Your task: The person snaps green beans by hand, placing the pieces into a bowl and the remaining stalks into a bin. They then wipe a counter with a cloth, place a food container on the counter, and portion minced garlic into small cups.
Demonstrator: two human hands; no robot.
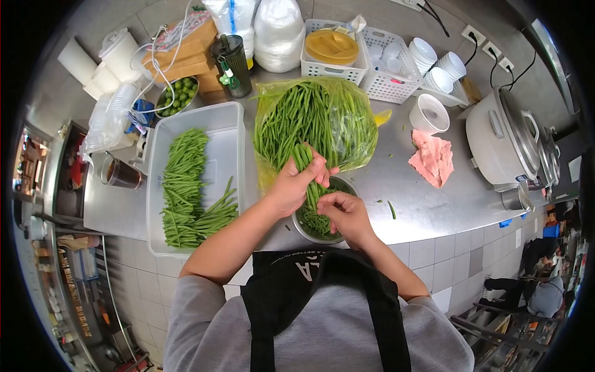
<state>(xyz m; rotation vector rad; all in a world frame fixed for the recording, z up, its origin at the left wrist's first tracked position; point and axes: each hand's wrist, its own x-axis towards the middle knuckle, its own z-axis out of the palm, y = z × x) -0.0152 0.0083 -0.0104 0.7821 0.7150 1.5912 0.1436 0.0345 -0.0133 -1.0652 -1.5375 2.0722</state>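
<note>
My left hand (294, 186) is wrapped round a bundle of green beans (304, 159), held over a metal bowl (297, 230). At the lower end of the bundle, the fingers of my right hand (346, 216) are pinched together on the bean ends. Short cut bean pieces (315, 220) lie in the bowl. Behind my hands, a yellow-green plastic bag (352, 133) lies open, full of long beans (291, 118). To the left, a clear plastic tub (223, 146) holds beans (184, 186) in a long row, with a looser pile beside it.
A pink cloth (431, 158) and a white cup (429, 114) lie right of the bag. A large cooker (502, 139) stands far right. White baskets (390, 84), a dark tumbler (232, 68) and a bowl of limes (178, 96) line the back. A glass (122, 173) stands left.
</note>
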